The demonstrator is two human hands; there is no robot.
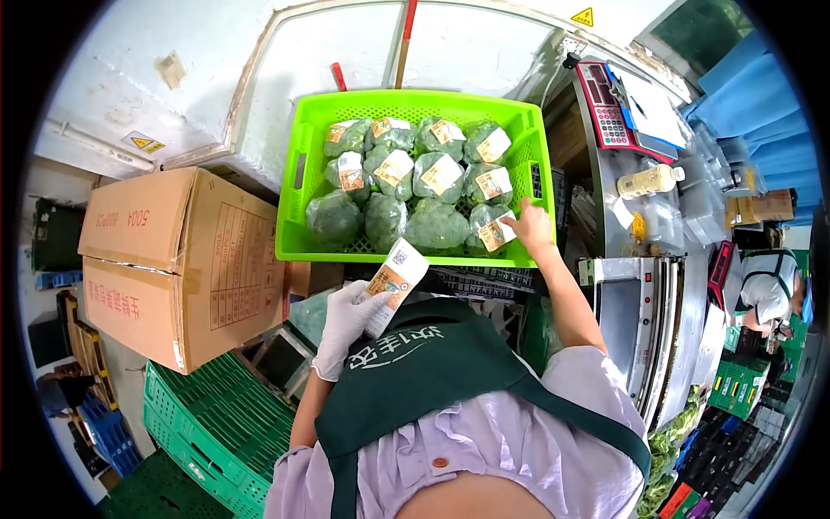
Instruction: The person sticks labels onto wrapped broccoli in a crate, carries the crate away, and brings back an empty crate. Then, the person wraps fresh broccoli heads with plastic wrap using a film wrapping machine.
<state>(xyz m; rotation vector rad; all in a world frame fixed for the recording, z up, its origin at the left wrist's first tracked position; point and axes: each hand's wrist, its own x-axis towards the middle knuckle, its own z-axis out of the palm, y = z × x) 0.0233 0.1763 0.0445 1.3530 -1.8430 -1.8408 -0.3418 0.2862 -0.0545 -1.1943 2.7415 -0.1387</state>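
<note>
A bright green plastic crate [415,102] holds rows of plastic-wrapped broccoli heads [436,227]. Most of them carry a white and orange label [443,175], while several in the front row are bare. My left hand [347,322], in a white glove, grips a stack of labels [398,278] in front of the crate's near rim. At the front right corner of the crate is my bare right hand [531,228]. Its thumb touches the label [496,233] on the front-right broccoli, and its forefinger is spread away from the thumb. The other fingers are partly hidden.
On the left stands a large cardboard box [229,268], with a green crate [220,432] below it. A red scale [609,121], clipboard and bottle [650,182] occupy the metal counter at right. Another person [765,281] works at far right.
</note>
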